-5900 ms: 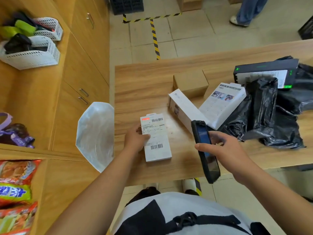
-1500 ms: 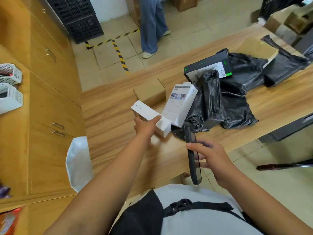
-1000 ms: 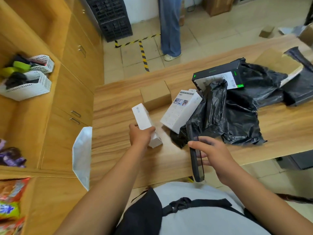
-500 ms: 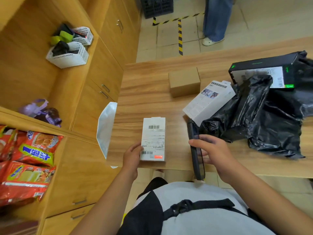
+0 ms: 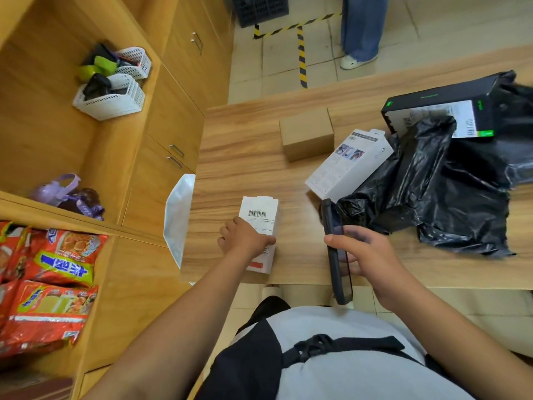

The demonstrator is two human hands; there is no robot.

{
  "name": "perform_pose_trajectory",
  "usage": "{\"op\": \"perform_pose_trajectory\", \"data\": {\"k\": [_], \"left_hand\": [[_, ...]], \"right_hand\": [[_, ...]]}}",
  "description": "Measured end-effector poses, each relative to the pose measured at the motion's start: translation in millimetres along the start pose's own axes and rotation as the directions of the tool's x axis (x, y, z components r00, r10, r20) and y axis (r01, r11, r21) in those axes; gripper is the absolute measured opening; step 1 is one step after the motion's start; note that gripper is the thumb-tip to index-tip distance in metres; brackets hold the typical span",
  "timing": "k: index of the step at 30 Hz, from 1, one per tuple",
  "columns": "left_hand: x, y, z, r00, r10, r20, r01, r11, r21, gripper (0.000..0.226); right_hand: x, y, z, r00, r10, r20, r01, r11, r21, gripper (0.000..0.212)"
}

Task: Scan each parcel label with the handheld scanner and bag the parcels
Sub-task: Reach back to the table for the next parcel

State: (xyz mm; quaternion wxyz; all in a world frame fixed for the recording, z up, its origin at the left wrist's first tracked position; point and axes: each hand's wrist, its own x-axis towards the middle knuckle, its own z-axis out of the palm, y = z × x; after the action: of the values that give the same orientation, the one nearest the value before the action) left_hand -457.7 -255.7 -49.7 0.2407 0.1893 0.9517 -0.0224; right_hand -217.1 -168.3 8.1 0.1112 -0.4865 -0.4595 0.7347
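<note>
the white parcel lies label-up, nearer the person than the brown box and slightly to its left. the left hand grasps it across its width, thumb over the lower label. the right hand is wrapped round the scanner, held edge-on. best to steady the parcel and turn the scanner toward the uncovered barcode.

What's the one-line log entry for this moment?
left hand: holds white labelled parcel on table | right hand: holds handheld scanner beside it | white bag: at table's left edge
</note>
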Motion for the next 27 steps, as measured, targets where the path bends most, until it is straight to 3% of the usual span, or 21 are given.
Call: {"op": "perform_pose_trajectory", "data": {"k": [3, 7, 9, 12, 15, 17, 19, 20, 23, 25, 26, 27], "left_hand": [[11.4, -4.6, -15.7, 0.957, 0.247, 0.153, -0.275, 0.941, 0.197, 0.114], [20.7, -8.1, -32.8, 0.776, 0.570, 0.272, -0.612, 0.573, 0.545, 0.097], [22.5, -7.0, -35.8, 0.677, 0.675, 0.292, -0.675, 0.412, 0.612, 0.089], [25.4, -4.3, -36.1, 0.581, 0.739, 0.342, -0.708, 0.251, 0.660, 0.095], [27.9, -3.4, -38.1, 0.536, 0.754, 0.380, -0.734, 0.195, 0.650, 0.097], [30.1, -5.1, -39.6, 0.518, 0.755, 0.402, -0.753, 0.178, 0.634, 0.101], [32.3, -8.4, -43.0, 0.512, 0.769, 0.382, -0.754, 0.190, 0.629, 0.102], [32.9, -10.7, -44.9, 0.532, 0.778, 0.333, -0.748, 0.247, 0.616, 0.101], [33.8, -21.2, -45.7, 0.693, 0.719, 0.049, -0.671, 0.619, 0.407, 0.097], [33.3, -30.2, -39.9, 0.862, 0.493, -0.118, -0.501, 0.865, -0.042, 0.080], [31.5, -34.4, -35.5, 0.941, 0.318, -0.116, -0.339, 0.882, -0.328, 0.072], [29.0, -37.5, -31.4, 0.988, 0.149, -0.035, -0.142, 0.809, -0.570, 0.065]], "right_hand": [[-2.3, 4.2, -9.2, 1.000, 0.004, -0.024, -0.004, 1.000, 0.019, 0.051], [-5.7, 5.4, -16.7, 0.998, -0.002, -0.065, 0.005, 0.999, 0.034, 0.061], [-7.6, 5.9, -18.7, 0.998, -0.008, -0.066, 0.010, 0.999, 0.036, 0.061], [-10.7, 6.6, -20.5, 0.998, -0.021, -0.064, 0.024, 0.998, 0.059, 0.047], [-13.3, 7.6, -19.4, 0.998, -0.023, -0.063, 0.027, 0.998, 0.062, 0.032], [-13.4, 9.1, -17.4, 0.998, -0.021, -0.066, 0.024, 0.998, 0.053, 0.036], [-13.2, 9.9, -13.8, 0.997, -0.013, -0.079, 0.016, 0.999, 0.039, 0.049], [-13.1, 10.4, -12.2, 0.996, -0.009, -0.087, 0.011, 0.999, 0.031, 0.056], [-13.0, 10.1, -6.8, 0.994, -0.013, -0.105, 0.015, 1.000, 0.022, 0.064], [-12.2, 8.7, -1.9, 0.994, -0.021, -0.110, 0.023, 1.000, 0.017, 0.060], [-11.7, 7.8, 0.7, 0.993, -0.023, -0.114, 0.025, 1.000, 0.013, 0.058], [-11.1, 7.1, 3.9, 0.992, -0.023, -0.120, 0.024, 1.000, 0.009, 0.058]]}}
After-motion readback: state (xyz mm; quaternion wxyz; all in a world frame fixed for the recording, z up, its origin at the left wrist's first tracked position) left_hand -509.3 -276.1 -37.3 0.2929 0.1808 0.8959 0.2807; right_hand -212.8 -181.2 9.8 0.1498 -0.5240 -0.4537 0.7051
